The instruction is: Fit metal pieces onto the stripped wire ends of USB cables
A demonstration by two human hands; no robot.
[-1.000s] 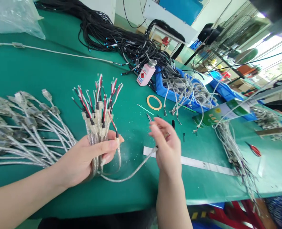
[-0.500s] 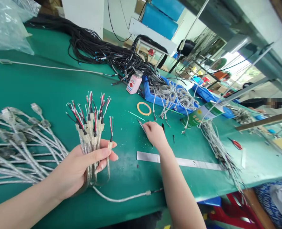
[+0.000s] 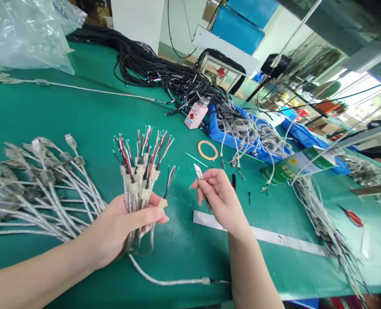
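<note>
My left hand (image 3: 129, 223) is wrapped around a bundle of clear-jacketed silvery cables (image 3: 139, 182), held upright. Their stripped ends, with red, white and black wires, fan out at the top. One cable end (image 3: 163, 201) stands apart at the right, pinched between thumb and fingers. My right hand (image 3: 218, 199) grips a small knife (image 3: 198, 171), its pale blade pointing up and left; most of the handle is hidden in the fingers. A single loose cable (image 3: 164, 282) lies on the green mat below the hands.
Cables with USB plugs (image 3: 53, 180) spread at the left. Behind lie black cables (image 3: 164, 71), a pink bottle (image 3: 197, 113), an orange tape ring (image 3: 207, 150) and a blue tray (image 3: 214, 126) of cables. A steel ruler (image 3: 283, 240), more cables (image 3: 319, 214) and red-handled pliers (image 3: 354, 218) lie right.
My right hand has lifted the knife off the mat and turned it, blade up, nearer the bundle. The left hand still holds the cables. The whole view has shifted, so things appear further right.
</note>
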